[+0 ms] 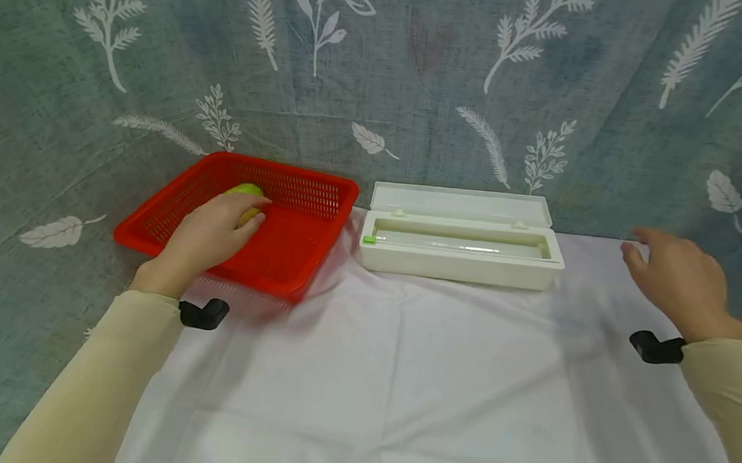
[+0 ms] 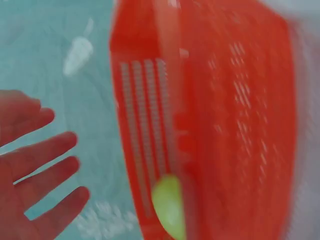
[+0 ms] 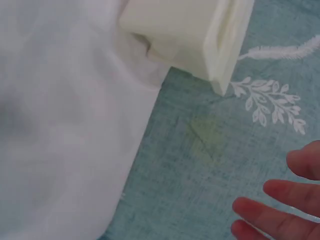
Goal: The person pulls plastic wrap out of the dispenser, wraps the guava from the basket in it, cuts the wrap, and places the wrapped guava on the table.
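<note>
My left hand [image 1: 210, 233] hovers over the left part of a red plastic basket [image 1: 288, 258], its fingers apart in the left wrist view with nothing between them. Inside the basket sits a smooth yellow-green round thing [image 1: 245, 189], perhaps a fruit; the fingers partly cover it in the head view, and a yellower patch shows between thumb and fingers. In the left wrist view the same green thing [image 2: 169, 206] lies against the slotted wall. Out to the right, my right hand [image 1: 683, 279] is raised in the air, fingers loosely extended and holding nothing, beyond the end of a white box [image 1: 457, 267].
The white box has its lid [image 1: 460, 203] tipped back; a clear roll and a small green tab [image 1: 369, 240] show in its opening. A wrinkled white cloth [image 1: 463, 390] covers the table. Behind hangs a leaf-patterned green curtain [image 1: 428, 108], close to the basket and box.
</note>
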Tool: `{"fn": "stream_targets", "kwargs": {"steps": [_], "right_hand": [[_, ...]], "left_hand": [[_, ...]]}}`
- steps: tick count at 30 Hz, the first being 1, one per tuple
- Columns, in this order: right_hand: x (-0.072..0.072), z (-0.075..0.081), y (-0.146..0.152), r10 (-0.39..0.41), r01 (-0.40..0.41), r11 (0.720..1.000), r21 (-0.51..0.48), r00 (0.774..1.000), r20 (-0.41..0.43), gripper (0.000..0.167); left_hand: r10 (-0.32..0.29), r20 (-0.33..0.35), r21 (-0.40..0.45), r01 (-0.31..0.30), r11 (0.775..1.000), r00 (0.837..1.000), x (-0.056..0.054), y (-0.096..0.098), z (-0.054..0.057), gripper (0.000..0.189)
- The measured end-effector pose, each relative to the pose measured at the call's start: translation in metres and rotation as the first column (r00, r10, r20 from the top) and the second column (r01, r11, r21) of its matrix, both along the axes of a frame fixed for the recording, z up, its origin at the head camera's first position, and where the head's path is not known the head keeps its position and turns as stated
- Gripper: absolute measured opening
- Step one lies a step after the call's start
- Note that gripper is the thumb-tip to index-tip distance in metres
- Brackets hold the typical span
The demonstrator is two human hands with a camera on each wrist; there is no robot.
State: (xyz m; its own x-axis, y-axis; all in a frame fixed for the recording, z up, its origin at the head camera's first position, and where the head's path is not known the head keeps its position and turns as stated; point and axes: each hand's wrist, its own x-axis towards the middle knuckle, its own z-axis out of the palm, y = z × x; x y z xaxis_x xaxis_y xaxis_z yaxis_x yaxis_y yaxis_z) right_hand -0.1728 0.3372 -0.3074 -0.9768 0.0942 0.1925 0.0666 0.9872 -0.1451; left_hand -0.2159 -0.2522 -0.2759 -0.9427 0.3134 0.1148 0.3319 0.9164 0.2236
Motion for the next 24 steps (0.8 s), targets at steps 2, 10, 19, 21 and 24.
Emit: {"fn": "stream_targets", "kwargs": {"steps": [2, 10, 19, 21, 24], "right_hand": [[0.0, 0.002, -0.003, -0.005, 0.003, 0.998, -0.064, 0.999, -0.035, 0.05], [0.001, 0.004, -0.009, -0.002, -0.041, 0.965, -0.258, 0.987, -0.163, 0.047], [-0.005, 0.0, -0.028, -0.071, -0.043, 0.912, -0.409, 0.963, -0.259, 0.044], [-0.006, -0.003, -0.034, -0.094, -0.044, 0.888, -0.459, 0.958, -0.273, 0.042], [-0.008, -0.007, -0.04, -0.128, -0.06, 0.837, -0.544, 0.945, -0.3, 0.039]], "left_hand": [[-0.027, -0.002, 0.01, 0.027, 1.0, 1.0, -0.001, 0.015, 0.002, 0.044], [-0.141, -0.013, 0.072, 0.142, 0.987, 0.99, 0.0, 0.064, 0.004, 0.042], [-0.15, 0.017, 0.267, 0.14, 0.953, 0.988, 0.004, 0.098, -0.001, 0.042], [-0.145, 0.001, 0.312, 0.138, 0.94, 0.989, 0.004, 0.107, -0.004, 0.038], [-0.148, -0.032, 0.379, 0.149, 0.914, 0.988, 0.004, 0.123, -0.011, 0.033]]}}
